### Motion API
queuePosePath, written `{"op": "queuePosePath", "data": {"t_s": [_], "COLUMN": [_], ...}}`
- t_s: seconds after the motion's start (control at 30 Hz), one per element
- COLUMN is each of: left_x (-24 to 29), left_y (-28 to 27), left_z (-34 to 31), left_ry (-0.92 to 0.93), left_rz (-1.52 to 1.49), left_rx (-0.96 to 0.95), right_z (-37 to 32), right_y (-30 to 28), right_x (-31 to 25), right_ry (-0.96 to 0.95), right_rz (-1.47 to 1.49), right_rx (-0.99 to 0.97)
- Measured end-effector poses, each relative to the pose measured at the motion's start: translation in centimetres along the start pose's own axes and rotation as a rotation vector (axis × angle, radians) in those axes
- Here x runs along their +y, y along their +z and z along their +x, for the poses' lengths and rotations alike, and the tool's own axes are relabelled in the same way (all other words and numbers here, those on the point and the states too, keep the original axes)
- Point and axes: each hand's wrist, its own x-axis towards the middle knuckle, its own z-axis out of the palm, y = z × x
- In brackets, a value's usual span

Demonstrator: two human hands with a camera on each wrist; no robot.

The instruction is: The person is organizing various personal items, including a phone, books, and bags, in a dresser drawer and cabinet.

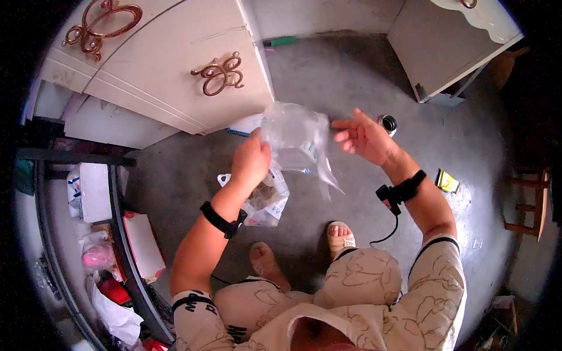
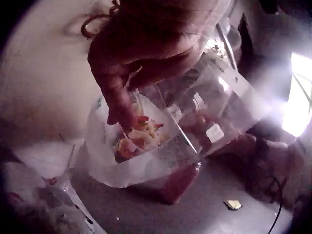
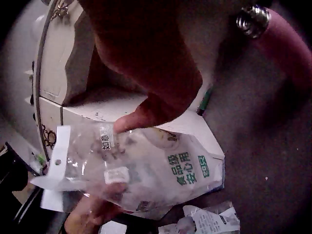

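A clear plastic bag (image 1: pixel 295 131) with green print (image 3: pixel 183 168) hangs in front of the person, blurred in the head view. My left hand (image 1: pixel 252 158) grips its left side. Inside the bag, pale and reddish pieces (image 2: pixel 144 136) show through the film in the left wrist view, below the bent left fingers. To the bag's right is my right hand (image 1: pixel 366 137), its fingers spread and pointing toward it. The right thumb overlaps the bag's upper part in the right wrist view. A white header strip with a hole (image 3: pixel 57 163) runs along one end of the bag.
A pink bottle with a metal mouth (image 1: pixel 387 124) stands on the floor beyond the right hand. Below the bag lies a crumpled plastic bag (image 1: pixel 269 202). A yellow packet (image 1: pixel 447 181) is at right. The white cabinet (image 1: pixel 175 64) and a black-framed rack (image 1: pixel 120 228) stand at left.
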Motion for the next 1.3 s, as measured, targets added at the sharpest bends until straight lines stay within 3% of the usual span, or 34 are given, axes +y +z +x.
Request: {"op": "queuePosePath", "data": {"t_s": [0.03, 0.07, 0.13, 0.2, 0.27, 0.33, 0.37, 0.4, 0.43, 0.47, 0.53, 0.57, 0.63, 0.67, 0.73, 0.77, 0.8, 0.9, 0.97, 1.07, 1.13, 1.2, 1.23, 1.3], "left_x": [-0.5, -0.9, -1.2, -1.8, -0.7, -0.5, -0.6, -0.9, -1.4, -2.9, -7.9, -9.9, -12.8, -13.8, -13.5, -13.2, -13.4, -12.6, -12.2, -9.9, -9.2, -8.6, -8.9, -9.7], "left_y": [0.1, 0.3, 0.5, 0.7, 0.2, 0.3, 0.5, 0.6, 0.4, 0.3, 0.6, 1.0, 1.8, 2.3, 2.7, 3.0, 3.7, 4.2, 3.7, 2.3, 1.9, 1.7, 1.6, 1.3], "left_z": [0.3, 0.5, 0.8, 1.1, 1.2, 1.7, 2.0, 2.0, 1.9, 1.9, 1.6, 1.0, -1.0, -1.6, -2.7, -3.5, -3.8, -4.2, -3.9, -3.7, -3.8, -3.9, -4.1, -4.2], "left_ry": [-0.153, -0.157, -0.388, -0.422, -0.466, -0.473, -0.541, -0.609, -0.572, -0.578, -0.076, -0.084, -0.405, -0.418, -0.880, -0.888, -0.900, -0.812, -0.862, -0.928, -0.818, -0.844, -0.802, -0.745], "left_rz": [-0.228, -0.228, -0.655, -0.745, -0.889, -0.923, -0.938, -0.953, -0.901, -0.896, 0.090, 0.098, -0.155, -0.155, -0.465, -0.686, -0.693, -0.892, -0.991, -1.114, -1.332, -1.280, -1.066, -0.790], "left_rx": [-0.076, -0.073, -0.083, -0.081, -0.044, -0.040, -0.042, -0.043, -0.055, -0.044, 0.039, 0.040, -0.083, -0.078, -0.230, -0.209, -0.208, -0.284, -0.312, -0.366, -0.482, -0.420, -0.350, -0.219], "right_z": [0.0, 0.1, 1.7, 2.7, 2.0, 2.2, 3.2, 4.5, 5.5, 6.1, 7.0, 7.3, 7.8, 8.1, 8.5, 8.5, 8.2, 7.8, 8.1, 11.1, 12.5, 13.5, 12.5, 10.3], "right_y": [0.9, 0.6, -1.2, -1.3, 2.9, 6.7, 8.2, 9.6, 10.4, 10.7, 11.5, 11.6, 11.5, 11.5, 11.6, 11.6, 12.0, 13.2, 13.7, 12.4, 10.4, 8.2, 7.9, 7.0], "right_x": [0.4, 1.5, 5.8, 12.5, 15.0, 17.2, 17.6, 17.7, 17.7, 17.6, 17.8, 18.3, 19.6, 20.3, 21.4, 22.0, 21.7, 20.7, 20.6, 22.9, 22.6, 22.8, 22.0, 20.4], "right_ry": [-0.070, -0.067, -0.304, -0.258, -0.194, -0.520, -0.518, -0.394, -0.274, -0.279, -0.205, -0.199, -0.219, -0.234, -0.252, -0.269, -0.260, -0.148, -0.031, 0.085, 0.105, 0.041, 0.039, -0.257], "right_rz": [0.124, 0.123, -0.551, -0.926, -1.357, -1.524, -1.517, -1.480, -1.443, -1.441, -1.324, -1.311, -1.284, -1.258, -1.208, -1.155, -1.160, -1.333, -1.549, -1.735, -1.864, -1.709, -1.710, -1.495], "right_rx": [0.159, 0.155, 0.225, 0.164, -0.050, 0.042, 0.033, 0.095, 0.154, 0.142, 0.146, 0.143, 0.151, 0.173, 0.154, 0.151, 0.141, 0.067, -0.017, 0.094, 0.000, 0.052, 0.046, 0.019]}}
